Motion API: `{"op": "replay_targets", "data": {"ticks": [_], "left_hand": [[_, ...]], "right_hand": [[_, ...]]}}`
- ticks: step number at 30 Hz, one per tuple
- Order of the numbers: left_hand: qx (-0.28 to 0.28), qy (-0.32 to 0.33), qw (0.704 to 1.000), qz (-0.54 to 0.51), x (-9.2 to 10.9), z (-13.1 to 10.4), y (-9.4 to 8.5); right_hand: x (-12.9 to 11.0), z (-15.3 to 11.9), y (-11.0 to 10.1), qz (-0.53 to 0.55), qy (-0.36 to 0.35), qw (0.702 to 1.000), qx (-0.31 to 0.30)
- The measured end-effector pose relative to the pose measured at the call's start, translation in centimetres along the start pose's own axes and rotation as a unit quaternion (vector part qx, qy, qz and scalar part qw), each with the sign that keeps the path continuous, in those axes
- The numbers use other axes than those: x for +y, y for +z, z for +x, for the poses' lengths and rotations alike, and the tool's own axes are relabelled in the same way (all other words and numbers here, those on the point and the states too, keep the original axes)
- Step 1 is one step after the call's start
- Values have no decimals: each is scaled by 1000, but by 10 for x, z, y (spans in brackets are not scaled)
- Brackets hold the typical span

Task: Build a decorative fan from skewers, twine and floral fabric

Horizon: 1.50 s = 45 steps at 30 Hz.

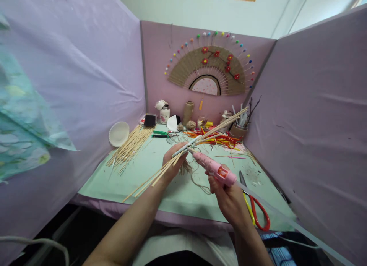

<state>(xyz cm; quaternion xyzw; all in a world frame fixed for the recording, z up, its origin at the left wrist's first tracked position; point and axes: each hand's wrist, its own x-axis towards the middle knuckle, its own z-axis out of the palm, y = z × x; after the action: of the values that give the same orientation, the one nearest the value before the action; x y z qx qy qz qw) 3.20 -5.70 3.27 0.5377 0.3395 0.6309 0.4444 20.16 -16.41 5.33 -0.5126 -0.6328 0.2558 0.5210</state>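
A bundle of thin wooden sticks [163,172] lies slantwise across my left hand [174,161], whose fingers are closed around it, partly hidden behind. A pale strip [187,145] sits on the sticks where they meet. My right hand [226,193] grips a pink glue gun [213,167] by its handle, its nozzle touching or very near the sticks beside the pale strip. Brown twine [197,182] with a frayed tassel [185,167] hangs below my left hand and loops onto the green tabletop [129,186].
More sticks [133,143] and a white plate [119,134] are at the left. Green-handled pliers [159,134] and red and orange strips [223,138] lie farther back. Scissors [255,206] rest beside my right hand. A decorated fan [180,69] hangs on the back panel.
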Motion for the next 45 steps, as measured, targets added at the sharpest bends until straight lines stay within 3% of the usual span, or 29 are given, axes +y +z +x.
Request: {"op": "replay_targets", "data": {"ticks": [5,9,13,20,27,32,35,45], "left_hand": [[20,-29,999,-10,3,0,2],[9,15,1000,13,-2,1,0],[-16,64,997,47,-8,1,-3],[-39,59,995,69,-15,1,-5],[-23,91,993,66,-14,1,-4],[-31,201,974,100,-20,4,-5],[-37,235,963,127,-23,5,-6],[-33,237,962,135,-22,3,-7]], "right_hand": [[-1,-6,-3,1,-4,1000,-7],[-4,-5,-6,-2,-10,999,34],[-3,-2,-7,-15,-22,999,27],[-3,-1,-5,-17,-22,1000,15],[-1,-1,-5,-12,-20,1000,5],[-3,0,-4,-22,-17,1000,5],[-2,0,-4,-23,-17,1000,3],[1,0,-7,-51,-43,998,1]]}}
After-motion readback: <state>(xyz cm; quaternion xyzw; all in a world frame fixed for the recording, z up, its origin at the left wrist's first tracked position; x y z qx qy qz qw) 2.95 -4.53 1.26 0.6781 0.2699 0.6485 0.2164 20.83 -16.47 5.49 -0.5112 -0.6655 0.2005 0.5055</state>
